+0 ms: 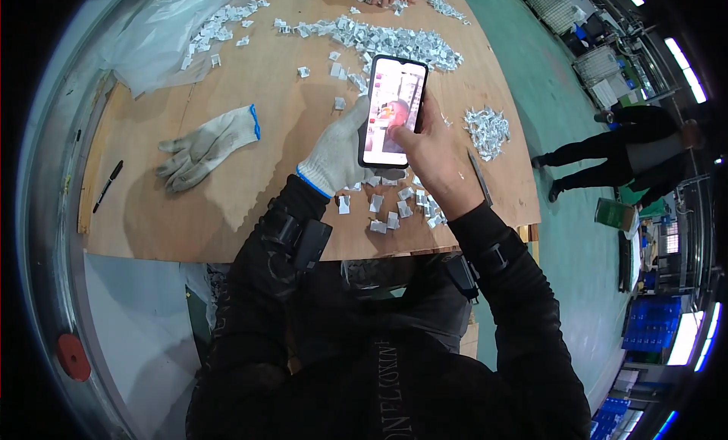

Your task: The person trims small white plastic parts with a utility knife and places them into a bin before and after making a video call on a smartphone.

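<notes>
While the gloved left hand (339,150) wraps its fingers around the smartphone (393,110) to prop it upright, the bare right hand (432,158) steadies its far edge, thumb pressed to the screen. Small metal pieces (394,209) lie below both hands on the wooden surface (250,220); a spare glove (205,147) rests well left of the fingers.

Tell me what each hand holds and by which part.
The gloved left hand grips the phone along its left edge and back. The bare right hand steadies its right edge, thumb on the screen.
</notes>
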A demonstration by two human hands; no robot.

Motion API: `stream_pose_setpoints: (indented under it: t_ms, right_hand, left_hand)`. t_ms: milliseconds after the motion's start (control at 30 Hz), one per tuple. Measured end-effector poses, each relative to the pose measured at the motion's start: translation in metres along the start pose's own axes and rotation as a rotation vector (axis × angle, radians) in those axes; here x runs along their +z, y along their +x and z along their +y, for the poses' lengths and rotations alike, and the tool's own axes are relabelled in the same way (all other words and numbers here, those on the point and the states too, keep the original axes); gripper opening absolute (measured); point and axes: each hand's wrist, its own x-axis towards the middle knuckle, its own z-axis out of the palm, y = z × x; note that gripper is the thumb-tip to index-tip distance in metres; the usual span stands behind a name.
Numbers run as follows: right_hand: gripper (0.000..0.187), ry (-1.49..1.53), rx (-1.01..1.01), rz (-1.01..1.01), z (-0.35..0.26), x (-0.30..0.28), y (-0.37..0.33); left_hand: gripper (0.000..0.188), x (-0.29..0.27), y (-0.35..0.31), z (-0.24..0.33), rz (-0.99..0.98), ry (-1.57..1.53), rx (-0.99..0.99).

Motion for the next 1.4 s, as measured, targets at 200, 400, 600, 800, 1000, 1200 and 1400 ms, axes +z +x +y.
stream_pose_setpoints:
  t_ms: [200,400,600,800,1000,1200,1400]
  right_hand:
    - [0.07,-0.017,0.001,0.031,0.008,0.005,0.001]
    - [0.076,0.092,0.017,0.002,0.008,0.004,-0.002]
    - [0.077,0.108,0.06,-0.043,0.011,0.002,-0.018]
    - [0.075,0.164,0.116,-0.043,0.008,0.001,-0.017]
    - [0.07,0.193,0.087,-0.036,0.01,-0.001,-0.009]
    - [0.067,0.147,0.073,0.031,0.012,0.001,0.003]
    - [0.072,0.045,0.079,0.072,0.017,0.003,0.007]
  left_hand:
    - [0.055,-0.004,0.002,-0.003,-0.016,-0.027,0.021]
    - [0.054,-0.005,0.0,-0.002,-0.015,0.251,0.132]
    - [0.053,0.007,-0.001,0.002,0.044,0.005,0.039]
    - [0.055,0.009,-0.002,0.002,0.034,0.071,0.022]
    - [0.056,0.0,0.0,0.0,-0.037,0.017,0.051]
    - [0.055,-0.013,0.006,-0.007,0.076,0.587,0.179]
    - [0.055,-0.009,0.005,-0.006,0.028,0.5,0.236]
